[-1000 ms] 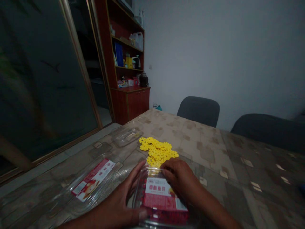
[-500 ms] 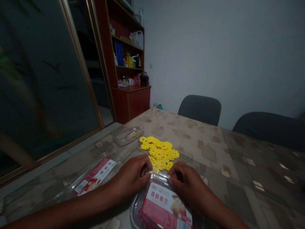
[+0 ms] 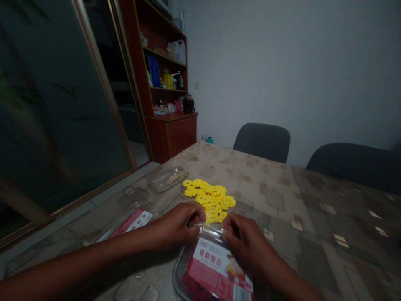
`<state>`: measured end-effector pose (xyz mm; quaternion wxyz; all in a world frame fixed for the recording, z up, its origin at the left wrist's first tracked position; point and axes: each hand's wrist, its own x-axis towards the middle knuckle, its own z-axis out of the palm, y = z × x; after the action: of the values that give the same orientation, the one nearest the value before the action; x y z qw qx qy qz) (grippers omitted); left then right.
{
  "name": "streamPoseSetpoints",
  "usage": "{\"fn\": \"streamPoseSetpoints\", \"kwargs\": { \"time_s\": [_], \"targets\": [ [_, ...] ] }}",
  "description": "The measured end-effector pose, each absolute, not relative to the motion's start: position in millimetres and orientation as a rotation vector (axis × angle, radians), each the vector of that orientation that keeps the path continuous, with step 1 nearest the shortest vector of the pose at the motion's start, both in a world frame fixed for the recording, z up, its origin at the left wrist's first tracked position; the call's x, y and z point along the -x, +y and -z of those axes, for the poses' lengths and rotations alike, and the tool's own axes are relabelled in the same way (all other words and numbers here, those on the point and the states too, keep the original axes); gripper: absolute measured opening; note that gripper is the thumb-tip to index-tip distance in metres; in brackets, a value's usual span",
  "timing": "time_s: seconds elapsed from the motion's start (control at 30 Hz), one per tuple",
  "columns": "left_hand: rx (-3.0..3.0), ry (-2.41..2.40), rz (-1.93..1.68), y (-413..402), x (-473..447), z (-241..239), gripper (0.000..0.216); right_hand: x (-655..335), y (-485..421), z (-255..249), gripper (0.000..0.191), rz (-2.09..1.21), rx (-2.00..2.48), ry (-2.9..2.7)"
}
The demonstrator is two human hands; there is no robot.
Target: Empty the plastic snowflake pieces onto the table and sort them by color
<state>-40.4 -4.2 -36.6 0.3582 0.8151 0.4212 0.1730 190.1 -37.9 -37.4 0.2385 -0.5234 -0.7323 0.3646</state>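
My left grip (image 3: 188, 221) and right grip (image 3: 246, 238) are both closed, fingers curled and pinching the far rim of a clear plastic food box (image 3: 216, 269) with a pink-and-white label and red contents; it sits on the counter just on my side of both. The counter (image 3: 257, 175) spreads out all round my grips, covered in a beige-and-brown pattern of blocks. Left of my left grip lies another clear pink-labelled container (image 3: 134, 223). Just past the gap between my grips is a heap of yellow flower-shaped plastic discs (image 3: 213, 196), and beyond my left grip, further left, a clear plastic tray (image 3: 166, 179). Past the counter's edge, ahead and to the right of my right grip, stand two dark grey chairs (image 3: 263, 142). Well beyond my left grip are a frosted glass door (image 3: 62, 108) and a red wooden cabinet (image 3: 180, 133) with loaded shelves; a pale wall (image 3: 282, 62) closes the room straight ahead.

The near end of the box is cut off below my grips, and my left forearm covers part of the other container. Pale outlines under that forearm could be plastic or pattern; I can't tell. The right-hand chair runs into shadow, and in this dim light most of the small shelf goods are too dark to name.
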Motion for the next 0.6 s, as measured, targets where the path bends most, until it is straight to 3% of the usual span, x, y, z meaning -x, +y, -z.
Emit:
{"fn": "streamPoseSetpoints", "kwargs": {
  "time_s": [0.27, 0.6],
  "targets": [
    [-1.853, 0.960, -0.499, 3, 40, 39, 0.017, -190, -39, 37, 0.015, -0.944, 1.382, -2.129],
    [-2.045, 0.990, -0.297, 4, 31, 11, 0.004, -194, -43, 39, 0.010, -0.859, 1.285, -2.155]
  ]
}}
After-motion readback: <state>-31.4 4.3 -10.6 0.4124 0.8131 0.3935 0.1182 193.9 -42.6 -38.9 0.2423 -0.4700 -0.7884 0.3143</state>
